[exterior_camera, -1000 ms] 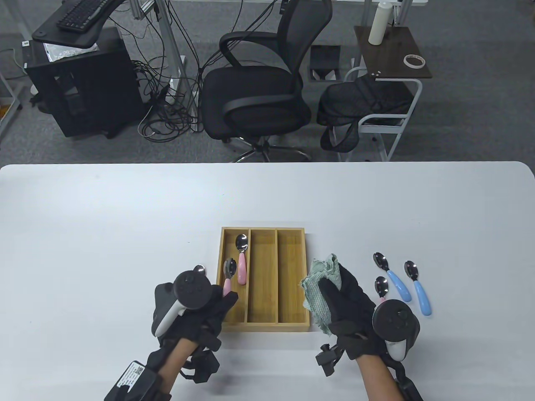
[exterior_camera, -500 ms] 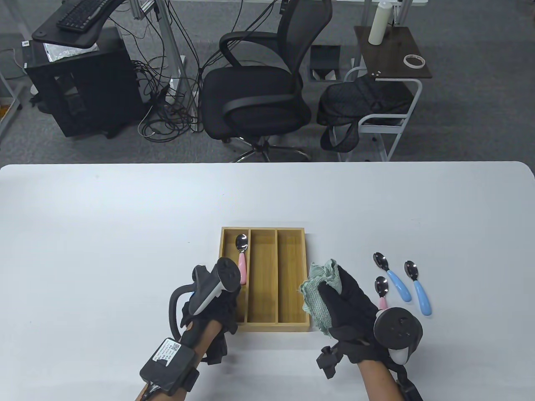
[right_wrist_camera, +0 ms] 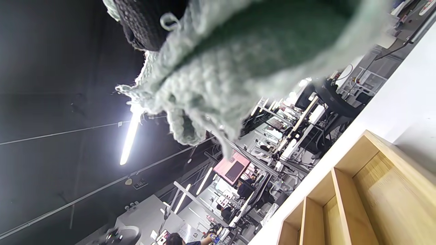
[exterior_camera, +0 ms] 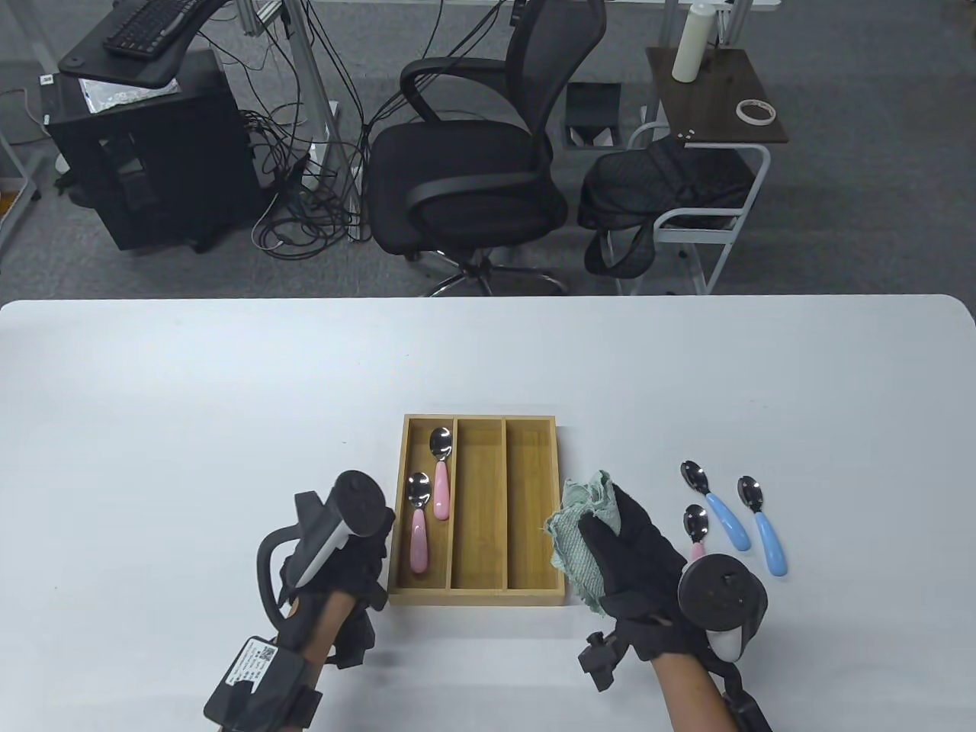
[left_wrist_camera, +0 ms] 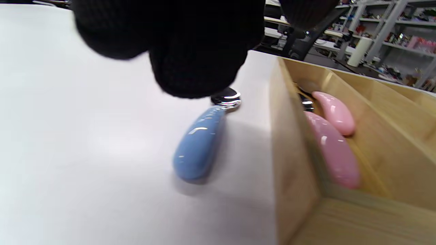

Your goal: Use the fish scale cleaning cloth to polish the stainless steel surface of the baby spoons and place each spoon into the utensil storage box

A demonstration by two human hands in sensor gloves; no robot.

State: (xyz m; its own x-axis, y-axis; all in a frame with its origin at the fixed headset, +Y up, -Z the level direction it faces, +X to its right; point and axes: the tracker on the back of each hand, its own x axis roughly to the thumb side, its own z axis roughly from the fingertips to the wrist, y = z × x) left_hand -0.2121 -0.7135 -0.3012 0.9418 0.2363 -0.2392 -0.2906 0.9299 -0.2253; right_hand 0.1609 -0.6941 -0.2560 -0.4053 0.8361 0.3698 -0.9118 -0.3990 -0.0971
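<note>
The wooden utensil box [exterior_camera: 479,418] has three compartments. Two pink-handled spoons lie in the left one, one nearer [exterior_camera: 418,535] and one farther [exterior_camera: 440,482]. My left hand [exterior_camera: 357,568] sits just left of the box, holding nothing. Its gloved fingers [left_wrist_camera: 194,61] hang above a blue-handled spoon [left_wrist_camera: 201,143] on the table beside the box wall [left_wrist_camera: 289,143]; the table view hides that spoon. My right hand [exterior_camera: 610,534] grips the green fish scale cloth [exterior_camera: 576,541] right of the box. Two blue spoons [exterior_camera: 720,507] [exterior_camera: 765,530] and a pink spoon [exterior_camera: 695,526] lie further right.
The white table [exterior_camera: 229,396] reaches well past the box on all sides. An office chair [exterior_camera: 473,152] and a side table [exterior_camera: 713,91] stand beyond its far edge. In the right wrist view the cloth [right_wrist_camera: 238,68] fills the top, with the box [right_wrist_camera: 351,190] below.
My left hand laid the pink spoon it held into the left compartment, let go and drew back left. The right hand stayed put with the cloth.
</note>
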